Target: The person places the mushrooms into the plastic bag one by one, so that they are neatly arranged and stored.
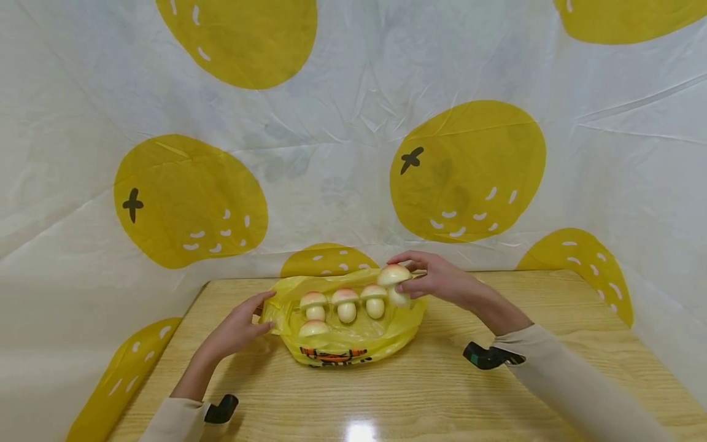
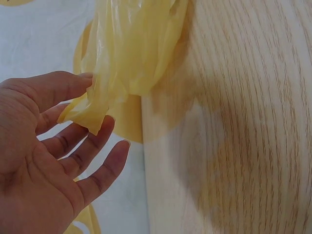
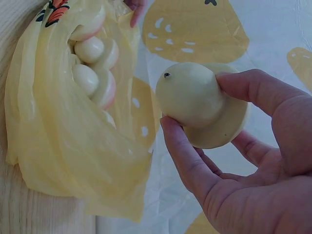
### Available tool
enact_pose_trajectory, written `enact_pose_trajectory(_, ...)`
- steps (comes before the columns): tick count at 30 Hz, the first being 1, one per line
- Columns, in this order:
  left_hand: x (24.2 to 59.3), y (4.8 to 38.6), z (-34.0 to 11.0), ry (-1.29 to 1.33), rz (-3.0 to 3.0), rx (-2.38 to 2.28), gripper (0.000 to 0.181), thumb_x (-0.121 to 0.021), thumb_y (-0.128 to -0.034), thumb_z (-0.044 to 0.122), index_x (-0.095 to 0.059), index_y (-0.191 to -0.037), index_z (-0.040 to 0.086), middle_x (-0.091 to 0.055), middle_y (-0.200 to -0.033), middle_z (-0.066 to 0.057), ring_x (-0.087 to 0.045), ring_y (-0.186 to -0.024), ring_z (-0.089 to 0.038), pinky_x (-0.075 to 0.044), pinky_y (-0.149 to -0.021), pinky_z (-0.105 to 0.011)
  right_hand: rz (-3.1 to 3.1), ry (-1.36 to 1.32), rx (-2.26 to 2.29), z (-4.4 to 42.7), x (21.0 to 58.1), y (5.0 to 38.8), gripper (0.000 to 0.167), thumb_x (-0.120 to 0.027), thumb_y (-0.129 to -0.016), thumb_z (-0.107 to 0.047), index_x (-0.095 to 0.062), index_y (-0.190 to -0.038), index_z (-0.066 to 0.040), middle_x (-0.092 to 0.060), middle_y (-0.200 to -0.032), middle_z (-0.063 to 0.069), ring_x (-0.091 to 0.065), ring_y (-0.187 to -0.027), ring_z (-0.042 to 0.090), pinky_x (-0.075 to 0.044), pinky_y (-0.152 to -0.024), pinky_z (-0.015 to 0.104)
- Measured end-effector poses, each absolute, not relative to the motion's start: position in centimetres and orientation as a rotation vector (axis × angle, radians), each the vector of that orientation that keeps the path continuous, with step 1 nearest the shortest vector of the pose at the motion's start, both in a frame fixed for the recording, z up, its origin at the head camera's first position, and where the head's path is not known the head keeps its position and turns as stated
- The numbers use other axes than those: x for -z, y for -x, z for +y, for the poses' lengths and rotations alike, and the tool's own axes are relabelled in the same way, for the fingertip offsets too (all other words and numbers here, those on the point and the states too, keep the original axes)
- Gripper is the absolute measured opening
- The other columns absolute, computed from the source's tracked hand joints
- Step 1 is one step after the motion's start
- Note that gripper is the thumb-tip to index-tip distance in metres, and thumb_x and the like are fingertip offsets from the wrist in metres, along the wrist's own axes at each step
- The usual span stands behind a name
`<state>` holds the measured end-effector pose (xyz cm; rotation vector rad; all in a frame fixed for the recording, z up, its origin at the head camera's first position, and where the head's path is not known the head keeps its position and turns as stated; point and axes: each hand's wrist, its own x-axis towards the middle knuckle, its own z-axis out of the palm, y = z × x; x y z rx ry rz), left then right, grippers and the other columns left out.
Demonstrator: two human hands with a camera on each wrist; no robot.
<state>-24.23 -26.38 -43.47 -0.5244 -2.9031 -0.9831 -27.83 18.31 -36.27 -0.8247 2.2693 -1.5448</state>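
My right hand (image 1: 444,279) holds a toy mushroom (image 1: 394,275) between thumb and fingers, over the right side of a yellow plastic bag (image 1: 397,334). In the right wrist view this mushroom (image 3: 192,95) shows its pale rounded stem, with a small dark spot at the end. Several similar mushrooms (image 1: 345,301), cream with pinkish cap tops, lie inside the bag, whose mouth is spread wide. At the bag's left end my left hand (image 1: 243,325) pinches the thin plastic edge. The left wrist view shows the thumb against the gathered bag (image 2: 129,48), with fingers behind it.
The bag lies on a light wood-grain table (image 1: 420,393), near its back edge. Behind and beside the table hangs a white cloth (image 1: 331,184) printed with large yellow fruit. A black device (image 1: 488,356) sits at each wrist.
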Motion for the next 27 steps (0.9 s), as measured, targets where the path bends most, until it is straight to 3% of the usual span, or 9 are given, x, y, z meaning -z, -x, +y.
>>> enact_pose_trajectory(8, 43.4, 24.3, -26.4, 0.518, -2.903, 0.983, 0.068, -0.071, -0.0957, 0.012, -0.038, -0.155, 0.003, -0.055, -0.14, -0.018, -0.059, -0.113, -0.03, -0.052, -0.084, -0.04, 2.242, 0.793, 1.556, 16.5, 36.5, 28.2, 0.053, -0.076, -0.093, -0.017, -0.055, -0.141, -0.011, -0.052, -0.132, 0.023, -0.066, -0.105, 0.029, -0.057, -0.088, 0.043)
enact_pose_trajectory(17, 43.4, 24.4, -26.3, 0.513, -2.906, 0.989, 0.068, -0.072, -0.0955, 0.012, -0.039, -0.155, 0.003, -0.056, -0.139, -0.017, -0.059, -0.112, -0.029, -0.053, -0.081, -0.036, 2.254, 0.784, 1.531, 14.1, 37.8, 28.3, 0.051, -0.075, -0.093, -0.017, -0.055, -0.139, -0.006, -0.051, -0.13, 0.023, -0.067, -0.096, 0.025, -0.057, -0.089, 0.048)
enact_pose_trajectory(27, 43.4, 24.4, -26.2, 0.509, -2.901, 0.994, 0.068, -0.071, -0.0957, 0.012, -0.039, -0.155, 0.004, -0.056, -0.138, -0.017, -0.059, -0.112, -0.03, -0.053, -0.08, -0.034, 2.309, 0.672, 1.539, 11.5, 38.9, 28.2, 0.051, -0.078, -0.091, -0.016, -0.057, -0.137, -0.007, -0.053, -0.125, 0.024, -0.066, -0.083, 0.024, -0.058, -0.078, 0.038)
